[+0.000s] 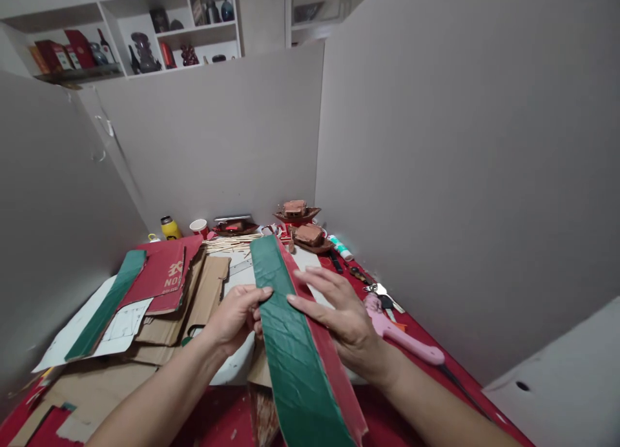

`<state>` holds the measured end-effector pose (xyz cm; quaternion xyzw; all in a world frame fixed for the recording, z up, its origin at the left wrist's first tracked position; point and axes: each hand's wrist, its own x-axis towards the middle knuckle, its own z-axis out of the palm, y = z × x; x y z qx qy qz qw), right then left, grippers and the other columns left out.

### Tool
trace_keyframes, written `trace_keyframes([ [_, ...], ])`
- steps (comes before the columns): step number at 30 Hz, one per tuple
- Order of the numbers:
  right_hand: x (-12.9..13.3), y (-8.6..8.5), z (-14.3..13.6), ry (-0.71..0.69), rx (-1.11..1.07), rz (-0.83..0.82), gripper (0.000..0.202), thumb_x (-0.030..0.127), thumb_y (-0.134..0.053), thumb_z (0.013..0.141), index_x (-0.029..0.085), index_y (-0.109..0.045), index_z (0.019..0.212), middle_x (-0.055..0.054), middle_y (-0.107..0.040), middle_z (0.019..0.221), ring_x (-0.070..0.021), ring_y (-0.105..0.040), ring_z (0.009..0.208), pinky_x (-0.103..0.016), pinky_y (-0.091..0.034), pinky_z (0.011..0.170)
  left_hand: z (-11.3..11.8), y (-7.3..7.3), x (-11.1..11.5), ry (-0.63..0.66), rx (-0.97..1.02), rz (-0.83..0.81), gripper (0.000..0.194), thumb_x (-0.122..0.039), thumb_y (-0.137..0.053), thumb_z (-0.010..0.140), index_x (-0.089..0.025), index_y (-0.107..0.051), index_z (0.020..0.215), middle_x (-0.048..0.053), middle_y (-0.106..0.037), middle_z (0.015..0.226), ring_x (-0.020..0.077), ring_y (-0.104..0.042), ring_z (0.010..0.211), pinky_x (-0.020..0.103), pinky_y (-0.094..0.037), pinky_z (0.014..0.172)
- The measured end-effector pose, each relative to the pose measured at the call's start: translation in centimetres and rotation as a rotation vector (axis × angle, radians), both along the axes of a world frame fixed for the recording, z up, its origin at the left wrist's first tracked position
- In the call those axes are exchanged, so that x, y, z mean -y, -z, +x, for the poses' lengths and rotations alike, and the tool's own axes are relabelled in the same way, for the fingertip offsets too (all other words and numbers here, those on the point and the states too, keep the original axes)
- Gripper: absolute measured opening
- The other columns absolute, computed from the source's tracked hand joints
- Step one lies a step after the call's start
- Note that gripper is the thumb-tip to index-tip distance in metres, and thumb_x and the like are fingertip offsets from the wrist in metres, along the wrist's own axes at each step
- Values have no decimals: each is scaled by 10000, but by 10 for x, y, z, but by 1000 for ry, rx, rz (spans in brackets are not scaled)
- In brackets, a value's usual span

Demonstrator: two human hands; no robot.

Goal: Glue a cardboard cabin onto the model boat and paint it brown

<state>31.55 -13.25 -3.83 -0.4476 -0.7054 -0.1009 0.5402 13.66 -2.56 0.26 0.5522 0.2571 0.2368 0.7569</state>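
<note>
A long cardboard strip [290,343], green on its broad face with a red band along the right side, stretches from the front edge up over the table. My left hand [237,321] grips its left edge, thumb on the green face and the other fingers curled partly out of sight beneath. My right hand [343,321] lies over the right side with fingers stretched and apart, one digit touching the green face. Creases run across the green covering. Under the strip, part of a brown cardboard piece [260,366] shows.
Cardboard pieces [208,285], a red printed board [162,276] and another green strip [113,301] lie left. A pink glue gun [411,343] and keys [385,294] lie right. Thin wooden sticks [230,243], small model boats [310,235] and a yellow bottle [169,227] sit behind.
</note>
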Motion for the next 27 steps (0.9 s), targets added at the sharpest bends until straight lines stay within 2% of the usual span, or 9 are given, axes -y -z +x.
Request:
trace_keyframes([
  [2, 3, -2, 2, 16, -206, -74, 220, 273, -693, 809, 341, -754, 1010, -24, -744, 1038, -277, -649, 1038, -478, -455, 985, -2, -3, 1, -23, -2, 29, 395, -485, -695, 741, -145, -567, 587, -43, -461, 419, 74, -411, 339, 209, -345, 374],
  [4, 4, -4, 4, 107, -441, -97, 135, 337, -664, 844, 284, -775, 900, -26, -764, 870, -266, -698, 862, -430, -536, 867, -7, -9, 0, -100, 23, 91, 385, -497, -672, 771, -124, -637, 681, -35, -498, 454, 70, -434, 366, 200, -371, 397],
  [6, 4, -9, 6, 182, -572, -83, 215, 371, -617, 884, 223, -772, 863, -48, -767, 840, -259, -709, 774, -392, -577, 743, -12, -16, -3, -203, 66, 166, 341, -466, -680, 782, -129, -663, 739, -34, -533, 509, 61, -464, 426, 181, -405, 452],
  [10, 3, -19, 7, 171, -709, -90, 327, 478, -652, 834, 180, -767, 764, -63, -769, 790, -240, -709, 671, -342, -591, 611, -20, -23, -5, -314, 104, 294, 261, -410, -708, 782, -150, -692, 797, -10, -605, 660, 82, -542, 601, 184, -463, 592],
  [12, 4, -20, 5, 174, -753, -72, 342, 509, -677, 801, 184, -770, 745, -60, -768, 776, -241, -707, 663, -336, -589, 600, -19, -22, -1, -280, 62, 366, 286, -431, -696, 789, -152, -713, 850, 25, -652, 754, 121, -584, 698, 221, -488, 660],
  [16, 8, -12, 4, 226, -841, 16, 279, 480, -728, 765, 206, -760, 724, -34, -763, 777, -235, -697, 694, -338, -575, 679, -13, -18, 9, -146, -31, 488, 336, -460, -670, 805, -168, -716, 965, 72, -701, 939, 187, -615, 879, 281, -477, 811],
  [20, 6, -4, 13, 241, -934, 78, 224, 433, -717, 796, 214, -734, 757, -27, -750, 812, -230, -692, 734, -351, -567, 703, -10, -12, 5, -95, -64, 566, 349, -452, -638, 830, -166, -684, 1025, 84, -690, 1009, 208, -596, 970, 298, -451, 874],
  [23, 2, -3, 21, 238, -1005, 138, 203, 421, -666, 845, 230, -711, 794, -23, -735, 849, -224, -687, 771, -381, -563, 742, -11, -6, -5, -53, -154, 647, 356, -454, -550, 882, -161, -648, 1059, 85, -676, 998, 186, -600, 896, 286, -466, 816],
  [27, -1, -9, 23, 201, -1133, 303, 104, 329, -731, 800, 235, -694, 777, -7, -712, 829, -194, -671, 758, -373, -557, 766, -13, 3, -14, 137, -298, 694, 291, -390, -581, 858, -154, -683, 994, 63, -687, 872, 173, -603, 760, 244, -444, 657],
])
